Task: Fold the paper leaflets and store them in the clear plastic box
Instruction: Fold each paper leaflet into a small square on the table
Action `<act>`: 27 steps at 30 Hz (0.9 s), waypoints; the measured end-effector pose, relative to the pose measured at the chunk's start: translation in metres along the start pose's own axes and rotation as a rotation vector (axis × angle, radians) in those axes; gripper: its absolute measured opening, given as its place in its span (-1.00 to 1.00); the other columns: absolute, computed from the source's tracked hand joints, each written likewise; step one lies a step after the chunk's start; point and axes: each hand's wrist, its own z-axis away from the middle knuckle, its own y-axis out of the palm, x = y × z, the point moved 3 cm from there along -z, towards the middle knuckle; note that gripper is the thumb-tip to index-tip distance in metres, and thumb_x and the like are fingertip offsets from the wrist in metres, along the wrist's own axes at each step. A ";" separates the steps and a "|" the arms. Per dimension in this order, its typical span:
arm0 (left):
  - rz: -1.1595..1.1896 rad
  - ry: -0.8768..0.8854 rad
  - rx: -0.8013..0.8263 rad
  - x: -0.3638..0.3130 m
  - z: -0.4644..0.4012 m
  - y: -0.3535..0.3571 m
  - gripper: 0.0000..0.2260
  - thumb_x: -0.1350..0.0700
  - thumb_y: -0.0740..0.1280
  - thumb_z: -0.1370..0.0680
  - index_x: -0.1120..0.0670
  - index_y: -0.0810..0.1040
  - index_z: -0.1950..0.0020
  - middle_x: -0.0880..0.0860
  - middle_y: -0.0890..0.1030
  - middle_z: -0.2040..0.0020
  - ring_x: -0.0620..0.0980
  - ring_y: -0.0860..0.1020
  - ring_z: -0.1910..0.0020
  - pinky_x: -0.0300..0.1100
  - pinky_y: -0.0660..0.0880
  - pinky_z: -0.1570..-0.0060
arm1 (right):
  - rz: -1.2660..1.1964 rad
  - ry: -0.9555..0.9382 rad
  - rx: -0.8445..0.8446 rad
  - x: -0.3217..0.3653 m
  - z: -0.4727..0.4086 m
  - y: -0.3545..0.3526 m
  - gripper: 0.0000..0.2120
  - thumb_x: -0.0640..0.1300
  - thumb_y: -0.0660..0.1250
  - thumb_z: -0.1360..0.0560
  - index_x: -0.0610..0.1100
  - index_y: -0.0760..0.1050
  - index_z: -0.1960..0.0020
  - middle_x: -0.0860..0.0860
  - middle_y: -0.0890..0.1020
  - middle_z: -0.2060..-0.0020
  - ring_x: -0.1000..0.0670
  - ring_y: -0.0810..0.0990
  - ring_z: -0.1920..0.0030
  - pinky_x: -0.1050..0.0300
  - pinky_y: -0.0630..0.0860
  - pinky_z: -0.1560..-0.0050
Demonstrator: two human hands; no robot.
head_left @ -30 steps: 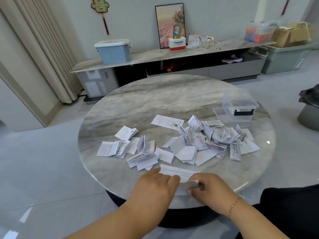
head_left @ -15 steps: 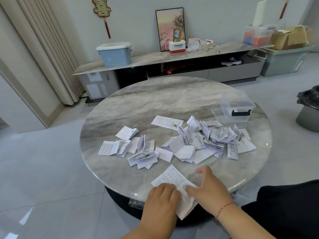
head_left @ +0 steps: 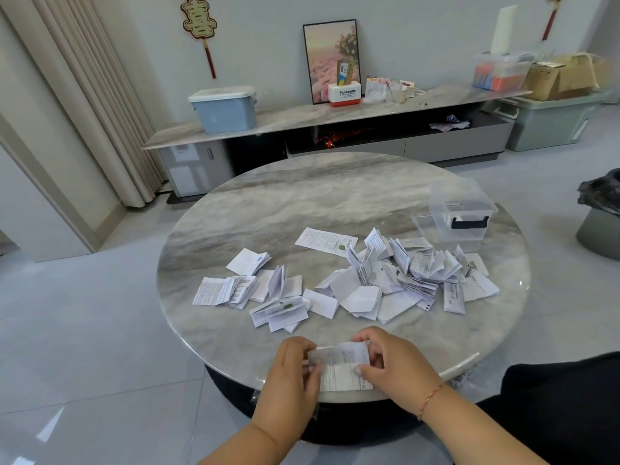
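Observation:
A printed paper leaflet (head_left: pixel 339 367) lies at the near edge of the round marble table (head_left: pixel 318 203), its far part lifted and bent toward me. My left hand (head_left: pixel 292 374) pinches its left edge, and my right hand (head_left: pixel 392 364) pinches its right edge with curled fingers. Several folded and half-open leaflets (head_left: pixel 369 283) lie scattered across the middle of the table. One flat unfolded leaflet (head_left: pixel 325 240) lies behind them. The clear plastic box (head_left: pixel 461 213) with a black handle stands at the table's right, with its lid (head_left: pixel 421 221) beside it on the left.
A low marble sideboard (head_left: pixel 335 119) along the wall carries a blue bin (head_left: pixel 224 109), a framed picture and small items. A black-bagged waste bin (head_left: pixel 600 213) stands on the floor at the right. Something dark (head_left: pixel 563 404) fills the lower right corner. Grey tiled floor surrounds the table.
The leaflet was spread flat under both hands half a second ago; now both hands pinch its edges and its far part is lifted and bent over toward me.

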 end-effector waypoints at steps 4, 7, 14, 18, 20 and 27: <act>-0.295 0.178 -0.153 -0.007 0.000 -0.005 -0.74 0.18 0.34 -0.46 0.03 0.46 -0.13 -0.02 0.49 -0.09 -0.10 0.43 -0.07 -0.28 0.35 -0.14 | 0.185 0.050 -0.074 0.007 -0.005 0.009 -0.61 -0.03 0.35 -0.44 0.12 0.31 -0.22 0.14 0.44 0.34 0.12 0.46 0.23 0.28 0.39 0.16; -0.421 0.456 -0.049 -0.015 0.012 0.007 -0.70 0.03 0.32 -0.40 0.05 0.48 -0.11 0.02 0.55 -0.03 -0.01 0.46 -0.01 -0.19 0.36 -0.01 | 0.196 0.138 -0.151 0.005 -0.005 0.009 -0.58 -0.03 0.34 -0.44 0.11 0.26 -0.23 0.15 0.46 0.30 0.06 0.52 0.16 0.27 0.35 0.19; -0.544 0.441 0.093 -0.020 0.018 0.026 -0.70 -0.08 0.36 -0.25 -0.02 0.55 0.07 -0.09 0.55 0.12 -0.01 0.52 0.19 -0.16 0.31 0.16 | 0.046 0.263 -0.064 0.007 0.008 0.005 -0.50 0.06 0.43 -0.33 0.04 0.24 -0.14 0.14 0.48 0.16 0.08 0.50 0.13 0.28 0.34 0.26; -0.414 0.556 0.020 -0.014 0.019 0.020 -0.92 0.05 0.39 -0.40 0.01 0.55 0.15 -0.09 0.57 0.12 -0.04 0.52 0.13 -0.18 0.41 0.08 | 0.168 -0.008 0.098 0.010 0.006 -0.024 -0.39 0.00 0.53 -0.18 0.13 0.35 -0.16 0.25 0.37 0.11 0.15 0.41 0.00 0.42 0.32 0.11; -0.328 0.540 -0.003 -0.011 0.020 0.014 -0.94 0.10 0.34 -0.45 0.04 0.52 0.09 -0.05 0.57 0.14 -0.04 0.51 0.12 -0.23 0.43 -0.01 | 0.110 -0.088 0.255 0.013 0.008 -0.023 -0.44 -0.08 0.54 -0.21 0.19 0.39 -0.11 0.28 0.38 0.00 0.22 0.39 -0.11 0.48 0.31 -0.03; -0.140 0.156 0.013 -0.013 0.015 0.005 -0.82 0.01 0.25 -0.44 -0.09 0.35 -0.02 -0.18 0.54 0.19 -0.22 0.48 0.23 -0.57 0.33 0.23 | 0.069 -0.065 0.028 0.010 -0.003 0.001 -0.75 -0.11 0.40 -0.41 0.16 0.44 0.02 0.15 0.52 0.23 0.18 0.47 0.21 0.33 0.40 0.10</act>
